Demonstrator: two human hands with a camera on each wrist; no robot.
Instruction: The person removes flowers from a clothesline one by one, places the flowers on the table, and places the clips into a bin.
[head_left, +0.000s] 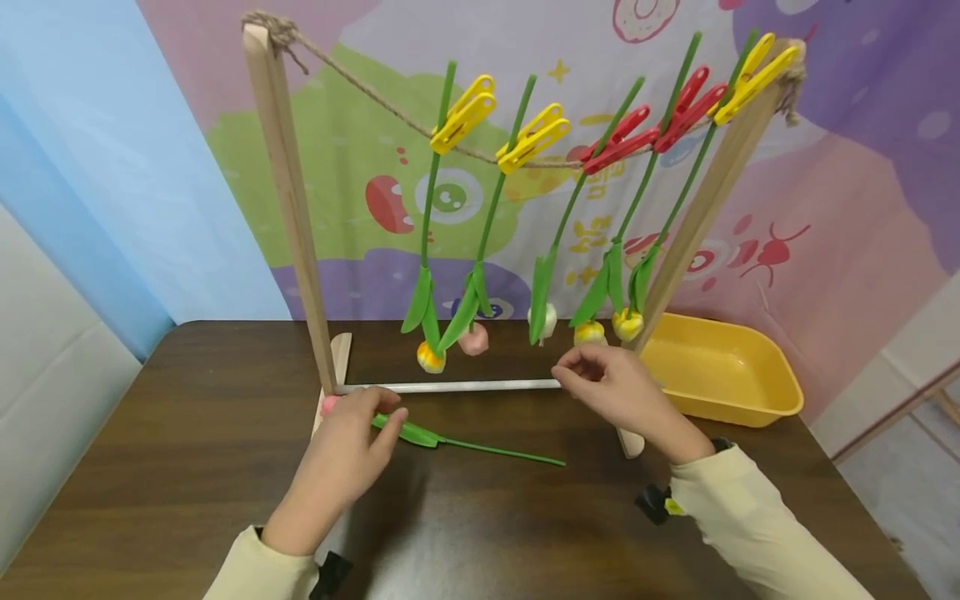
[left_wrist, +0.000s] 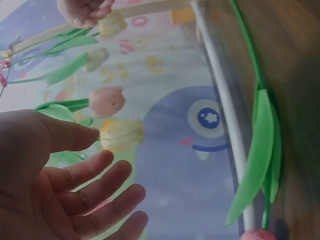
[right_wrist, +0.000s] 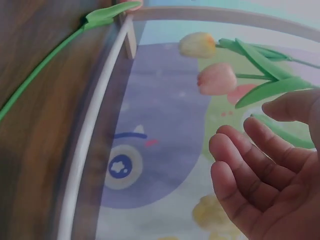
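Above the table, my left hand (head_left: 337,454) has relaxed, parted fingers with nothing between them. In the head view it partly covers a pink artificial tulip (head_left: 408,431) lying on the table; the left wrist view shows hand and tulip apart. My right hand (head_left: 618,398), loosely bent and holding nothing, is in front of the frame's right side, near a hanging yellow tulip (head_left: 589,333). Several tulips hang heads down from a twine rope (head_left: 375,94): yellow, pink (head_left: 474,340) and white (head_left: 543,320). Yellow clothespins (head_left: 463,117) and red clothespins (head_left: 618,143) clip their stems.
Two wooden posts (head_left: 288,192) hold the rope, and a white rod (head_left: 465,387) joins them low down. A yellow plastic basin (head_left: 750,367) stands at the back right of the brown table (head_left: 187,467). Behind hangs a cartoon-printed cloth (head_left: 315,150).
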